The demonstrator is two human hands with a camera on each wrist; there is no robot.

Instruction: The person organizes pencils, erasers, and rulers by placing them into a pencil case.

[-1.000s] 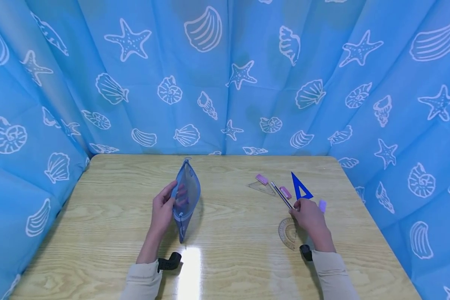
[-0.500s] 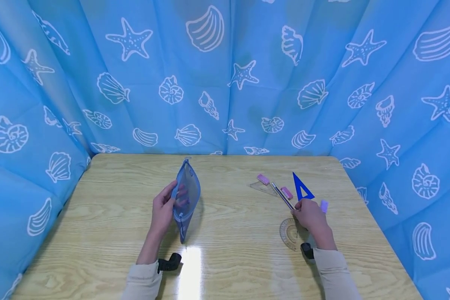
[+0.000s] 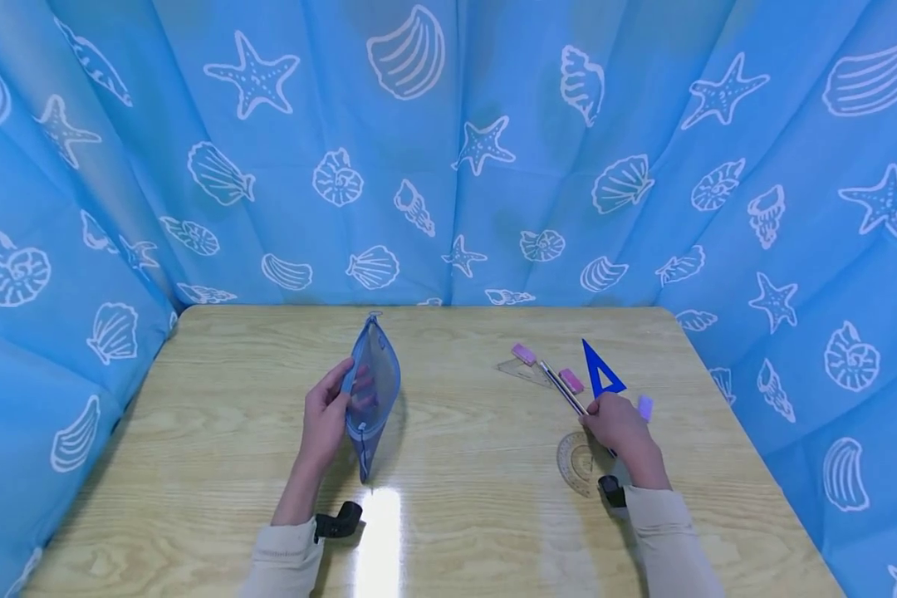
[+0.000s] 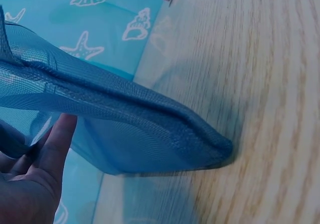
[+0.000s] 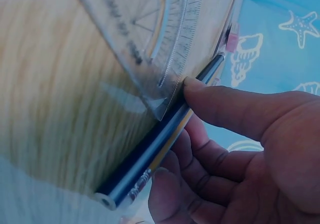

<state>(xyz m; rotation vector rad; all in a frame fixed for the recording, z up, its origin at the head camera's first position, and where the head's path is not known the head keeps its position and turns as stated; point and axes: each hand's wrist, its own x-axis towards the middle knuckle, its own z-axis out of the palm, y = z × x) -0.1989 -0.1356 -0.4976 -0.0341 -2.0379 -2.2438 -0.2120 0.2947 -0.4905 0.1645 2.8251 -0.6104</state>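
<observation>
On the left, a blue mesh pouch (image 3: 374,382) stands with its zip mouth spread; the left hand (image 3: 325,419) grips its side, some fingers showing through the mesh. The left wrist view shows the pouch (image 4: 150,129) beside the left hand (image 4: 37,179). At the right, the right hand (image 3: 624,433) pinches dark pencils (image 3: 564,388). In the right wrist view the thumb and fingers of the right hand (image 5: 240,149) are round the pencils (image 5: 145,156), a clear protractor (image 5: 150,44) lying close against them. A blue set square (image 3: 596,370) is just beyond the right hand.
Two pink erasers (image 3: 524,355) and a clear set square (image 3: 522,372) lie around the pencils' far end. A lilac eraser (image 3: 645,408) is right of the right hand. The wooden table (image 3: 463,498) meets a blue shell-patterned curtain (image 3: 419,158) behind and at the sides.
Both hands keep nearly the same places and holds. The whole head view has shifted slightly; nothing else has visibly moved.
</observation>
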